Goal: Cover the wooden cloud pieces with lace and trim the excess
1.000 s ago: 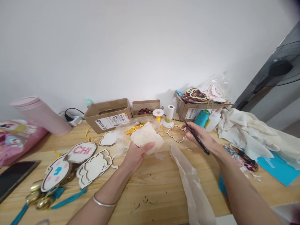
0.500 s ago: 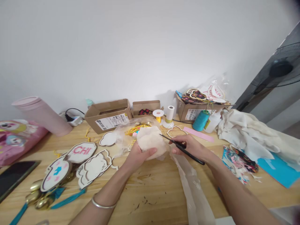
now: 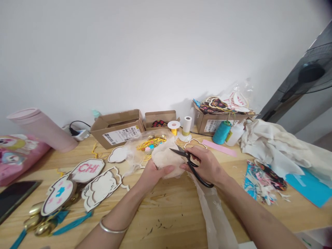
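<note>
My left hand [image 3: 157,173] is closed on a piece of cream fabric [image 3: 166,155], its thumb pressed across the front. In my right hand [image 3: 204,166] is a pair of black scissors [image 3: 193,166], its blades pointing left over the fabric's upper right part. The fingertips of my right hand touch the fabric's right edge. From that side a long cream fabric strip [image 3: 215,211] hangs down toward the table's near edge. Just behind the hands lies a clear plastic bag [image 3: 135,148] with yellow cords [image 3: 151,143] in it.
Cloud-shaped plaques [image 3: 88,169], one reading CHI, lie at left with brass bells [image 3: 43,226]. Cardboard boxes [image 3: 116,128] line the wall. A teal thread cone [image 3: 221,133], white bottle [image 3: 234,135], cream cloth heap [image 3: 275,145] and fabric scraps [image 3: 264,183] are at right. A phone [image 3: 17,197] lies far left.
My right hand has turned and shifted left, bringing the scissors farther over the fabric. The scissor blades now show spread apart. My left hand keeps its hold on the fabric.
</note>
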`<state>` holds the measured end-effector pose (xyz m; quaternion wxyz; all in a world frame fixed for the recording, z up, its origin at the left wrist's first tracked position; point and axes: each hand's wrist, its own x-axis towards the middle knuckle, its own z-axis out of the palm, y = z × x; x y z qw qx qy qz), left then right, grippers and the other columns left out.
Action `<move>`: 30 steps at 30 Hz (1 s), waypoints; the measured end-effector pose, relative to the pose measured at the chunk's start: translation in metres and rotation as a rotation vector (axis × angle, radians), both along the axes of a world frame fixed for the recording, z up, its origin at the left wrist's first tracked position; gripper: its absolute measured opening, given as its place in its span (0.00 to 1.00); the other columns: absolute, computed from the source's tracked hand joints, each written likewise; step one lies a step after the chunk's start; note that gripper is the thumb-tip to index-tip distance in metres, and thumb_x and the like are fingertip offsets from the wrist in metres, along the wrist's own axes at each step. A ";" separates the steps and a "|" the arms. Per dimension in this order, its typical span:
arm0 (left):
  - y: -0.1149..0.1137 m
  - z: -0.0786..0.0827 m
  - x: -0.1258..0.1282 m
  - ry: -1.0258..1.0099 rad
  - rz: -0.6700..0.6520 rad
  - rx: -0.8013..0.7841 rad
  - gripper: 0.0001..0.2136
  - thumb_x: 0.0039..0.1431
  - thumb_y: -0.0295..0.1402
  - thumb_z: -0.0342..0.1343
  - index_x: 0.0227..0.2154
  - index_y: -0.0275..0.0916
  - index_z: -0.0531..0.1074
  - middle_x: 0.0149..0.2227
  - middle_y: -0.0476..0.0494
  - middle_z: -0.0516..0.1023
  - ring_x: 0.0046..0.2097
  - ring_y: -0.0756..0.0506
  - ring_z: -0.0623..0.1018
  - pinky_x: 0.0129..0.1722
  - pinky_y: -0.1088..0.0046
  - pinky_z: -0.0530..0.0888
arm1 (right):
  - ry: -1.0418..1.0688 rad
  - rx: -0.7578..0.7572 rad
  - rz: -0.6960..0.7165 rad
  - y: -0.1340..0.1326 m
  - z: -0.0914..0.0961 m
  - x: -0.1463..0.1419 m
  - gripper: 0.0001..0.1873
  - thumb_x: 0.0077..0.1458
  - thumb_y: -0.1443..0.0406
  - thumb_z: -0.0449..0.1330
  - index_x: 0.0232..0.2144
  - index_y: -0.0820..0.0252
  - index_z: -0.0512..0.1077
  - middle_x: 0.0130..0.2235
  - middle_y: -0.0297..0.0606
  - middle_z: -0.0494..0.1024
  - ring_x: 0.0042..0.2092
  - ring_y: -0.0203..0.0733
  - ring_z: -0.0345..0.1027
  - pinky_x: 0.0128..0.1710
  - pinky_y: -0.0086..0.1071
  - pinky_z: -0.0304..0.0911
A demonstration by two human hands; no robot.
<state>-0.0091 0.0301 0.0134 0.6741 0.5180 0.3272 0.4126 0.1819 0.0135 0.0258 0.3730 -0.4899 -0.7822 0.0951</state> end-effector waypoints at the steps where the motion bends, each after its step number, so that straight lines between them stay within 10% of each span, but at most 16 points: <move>1: 0.000 0.000 0.001 -0.017 0.008 -0.008 0.19 0.43 0.30 0.61 0.42 0.39 0.70 0.43 0.42 0.76 0.44 0.40 0.74 0.43 0.64 0.71 | -0.002 -0.002 -0.006 0.000 0.000 0.000 0.20 0.45 0.53 0.58 0.37 0.62 0.68 0.28 0.36 0.68 0.28 0.36 0.59 0.27 0.28 0.54; 30: 0.002 -0.005 0.000 -0.061 0.211 -0.041 0.21 0.39 0.31 0.63 0.41 0.38 0.71 0.43 0.41 0.76 0.44 0.40 0.74 0.43 0.65 0.71 | -0.100 0.044 -0.041 -0.002 0.005 0.006 0.17 0.48 0.53 0.56 0.22 0.61 0.67 0.18 0.31 0.61 0.21 0.32 0.52 0.21 0.26 0.45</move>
